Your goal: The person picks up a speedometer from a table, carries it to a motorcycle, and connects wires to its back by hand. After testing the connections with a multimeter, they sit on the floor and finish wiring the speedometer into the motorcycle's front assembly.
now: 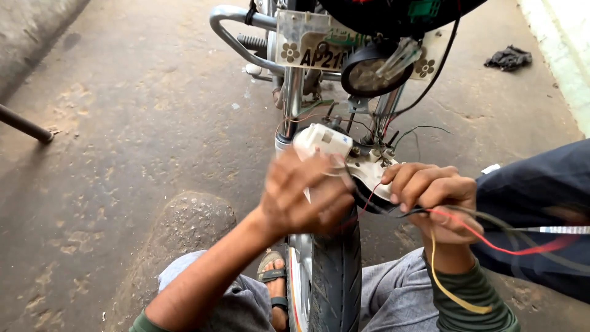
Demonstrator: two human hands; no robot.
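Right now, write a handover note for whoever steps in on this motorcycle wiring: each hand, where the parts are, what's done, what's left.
Left hand: blurred with motion, fingers on the white plastic unit above the front tyre; whether its grip is closed cannot be told.
Right hand: closed on a bundle of wires, red, yellow and dark, at the unit's right side.
Round lamp hangs loose below the number plate, with wires exposed behind it.
Done: unit and lamp are off their mounts, wiring exposed.
Left: wires appear still loose and unit and lamp not mounted.
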